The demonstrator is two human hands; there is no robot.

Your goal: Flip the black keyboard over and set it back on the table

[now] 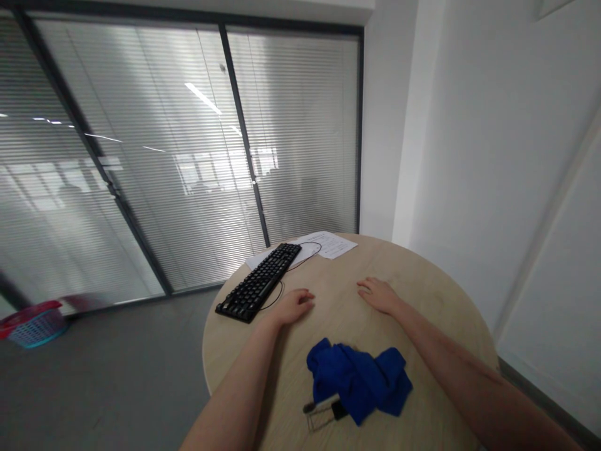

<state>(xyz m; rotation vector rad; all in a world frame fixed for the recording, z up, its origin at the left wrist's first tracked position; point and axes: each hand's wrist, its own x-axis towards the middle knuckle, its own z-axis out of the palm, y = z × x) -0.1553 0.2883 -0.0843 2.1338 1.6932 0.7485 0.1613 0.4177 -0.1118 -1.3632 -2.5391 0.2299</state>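
Head view shows your blue cloth [359, 379] lying crumpled near the near edge of the round surface [436, 294], its long axis running roughly left to right. A small dark clip-like object [323, 412] lies touching the cloth's near-left side. Both your hands rest flat on the wood beyond the cloth, toward the middle of the surface: your left hand [295, 305] with fingers [307, 294] loosely together and holding nothing, your right hand [378, 294] with fingers slightly spread, also empty. The cloth lies between your forearms, back toward you from both palms, about equally near each. A black keyboard [260, 282] lies at the left edge, just beside your left hand, with papers [328, 244] at the far edge.
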